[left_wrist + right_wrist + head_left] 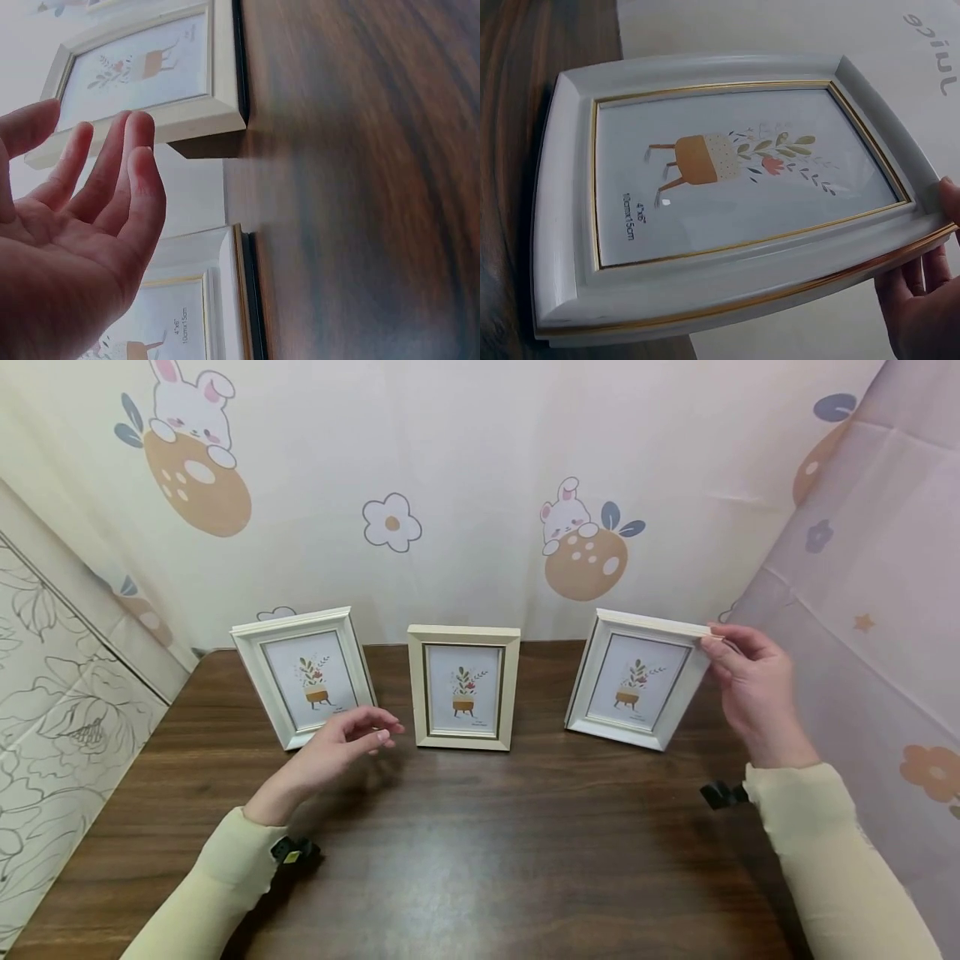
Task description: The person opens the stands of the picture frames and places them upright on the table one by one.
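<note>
Three picture frames stand on a dark wooden table, each with a potted-plant print. My right hand (757,685) pinches the upper right corner of the white right picture frame (678,685), thumb in front and fingers behind. In the right wrist view, that picture frame (682,292) shows a gold inner edge. My left hand (337,752) hovers with loosely bent fingers and holds nothing, in front of the white left picture frame (258,668), hiding its lower right part. Just right of its fingertips stands the cream middle picture frame (506,693), seen also in the left wrist view.
The brown table (480,843) reaches back to a pale curtain (465,435) printed with rabbits and flowers. Another curtain side (885,635) hangs close along the right. A line-drawn floral panel (45,752) borders the left edge. Black wrist cameras (296,852) sit at the cuffs.
</note>
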Available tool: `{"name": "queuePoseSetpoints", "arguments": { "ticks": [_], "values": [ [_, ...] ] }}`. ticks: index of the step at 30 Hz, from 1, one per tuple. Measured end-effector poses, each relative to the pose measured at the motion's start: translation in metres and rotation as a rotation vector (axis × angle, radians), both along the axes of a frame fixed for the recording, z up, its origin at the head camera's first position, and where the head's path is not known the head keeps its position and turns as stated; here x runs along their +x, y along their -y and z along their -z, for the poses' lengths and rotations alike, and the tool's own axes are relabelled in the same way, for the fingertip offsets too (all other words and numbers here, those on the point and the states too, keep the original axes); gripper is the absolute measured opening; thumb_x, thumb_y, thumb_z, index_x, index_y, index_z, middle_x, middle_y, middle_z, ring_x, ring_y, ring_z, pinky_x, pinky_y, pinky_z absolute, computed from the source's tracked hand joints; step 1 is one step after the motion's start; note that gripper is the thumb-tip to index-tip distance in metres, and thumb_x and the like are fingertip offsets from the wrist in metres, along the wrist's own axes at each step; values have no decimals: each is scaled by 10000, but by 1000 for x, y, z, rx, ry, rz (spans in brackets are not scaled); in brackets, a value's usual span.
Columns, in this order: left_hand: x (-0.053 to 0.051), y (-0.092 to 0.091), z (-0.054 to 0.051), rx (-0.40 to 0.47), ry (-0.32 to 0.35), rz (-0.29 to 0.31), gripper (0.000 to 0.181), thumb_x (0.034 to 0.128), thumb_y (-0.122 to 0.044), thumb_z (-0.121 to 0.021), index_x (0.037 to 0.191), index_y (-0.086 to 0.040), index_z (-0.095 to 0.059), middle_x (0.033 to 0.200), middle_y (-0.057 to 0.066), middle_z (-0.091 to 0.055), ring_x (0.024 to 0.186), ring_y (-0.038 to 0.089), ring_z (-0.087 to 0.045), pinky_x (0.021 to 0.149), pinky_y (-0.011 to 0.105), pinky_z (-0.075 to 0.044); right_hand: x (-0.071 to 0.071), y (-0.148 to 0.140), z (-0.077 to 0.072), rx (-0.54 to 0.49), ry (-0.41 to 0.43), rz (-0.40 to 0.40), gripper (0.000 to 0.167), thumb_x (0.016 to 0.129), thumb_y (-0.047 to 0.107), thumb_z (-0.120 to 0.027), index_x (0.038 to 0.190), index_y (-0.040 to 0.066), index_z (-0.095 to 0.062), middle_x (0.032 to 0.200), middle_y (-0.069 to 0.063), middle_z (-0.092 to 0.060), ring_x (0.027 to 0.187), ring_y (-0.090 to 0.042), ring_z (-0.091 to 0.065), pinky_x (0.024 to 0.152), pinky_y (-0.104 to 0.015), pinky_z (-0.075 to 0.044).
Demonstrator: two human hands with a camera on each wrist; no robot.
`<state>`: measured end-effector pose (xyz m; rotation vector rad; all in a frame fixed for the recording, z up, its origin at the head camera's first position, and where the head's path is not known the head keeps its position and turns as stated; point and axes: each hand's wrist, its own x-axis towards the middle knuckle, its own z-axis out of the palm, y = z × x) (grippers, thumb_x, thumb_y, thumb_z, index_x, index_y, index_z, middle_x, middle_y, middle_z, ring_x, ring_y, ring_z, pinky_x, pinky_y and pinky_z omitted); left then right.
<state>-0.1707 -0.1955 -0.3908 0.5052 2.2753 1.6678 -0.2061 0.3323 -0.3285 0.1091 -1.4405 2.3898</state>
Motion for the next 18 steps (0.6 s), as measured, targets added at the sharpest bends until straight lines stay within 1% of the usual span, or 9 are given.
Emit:
{"name": "queuePoseSetpoints", "arguments": {
  "ticks": [3, 6, 10, 12, 14, 18],
  "values": [
    [0, -2, -1, 22, 10, 32, 254, 1011, -147, -596, 1244, -44, -596, 1260, 246, -613, 1101, 460, -600, 909, 491, -511, 0, -1, 0, 54, 21, 6, 188, 867, -120, -686, 1044, -61, -714, 1000, -87, -671, 821, -124, -652, 688, -189, -552],
    [1, -3, -1, 25, 11, 52, 279, 1016, -164, -590, 1265, -39, -589, 1262, 247, -611, 1106, 458, -600, 913, 508, -506, -2, -2, 0, 80, 31, 12, 220, 870, -120, -684, 1082, -63, -701, 981, -77, -670, 837, -116, -643, 697, -185, -551],
    [1, -5, -1, 30, 15, 67, 260, 1023, -116, -563, 1272, -42, -588, 1260, 249, -613, 1107, 458, -603, 917, 526, -500, -4, -4, 1, 94, 43, 6, 273, 873, -119, -683, 1137, -52, -681, 978, -64, -665, 844, -112, -631, 699, -183, -550],
    [1, -5, -1, 32, 19, 73, 254, 1025, -104, -555, 1271, -49, -588, 1261, 250, -613, 1107, 455, -605, 920, 535, -497, -4, -6, 3, 126, 58, 12, 294, 876, -101, -690, 1160, -25, -676, 995, -49, -658, 845, -103, -625, 698, -177, -544],
    [1, -5, -1, 28, 24, 75, 248, 1028, -103, -549, 1269, -59, -589, 1261, 245, -615, 1105, 443, -610, 924, 542, -494, -4, -8, 4, 137, 64, 4, 330, 876, -99, -692, 1193, -13, -660, 1017, -44, -651, 852, -103, -621, 699, -176, -542],
    [2, -5, -1, 21, 33, 71, 245, 1031, -111, -546, 1268, -70, -589, 1266, 236, -616, 1107, 419, -616, 937, 548, -486, -4, -10, 6, 156, 66, 21, 357, 868, -109, -698, 1200, 17, -657, 1050, -32, -666, 894, -108, -616, 702, -171, -540]
  ]
}}
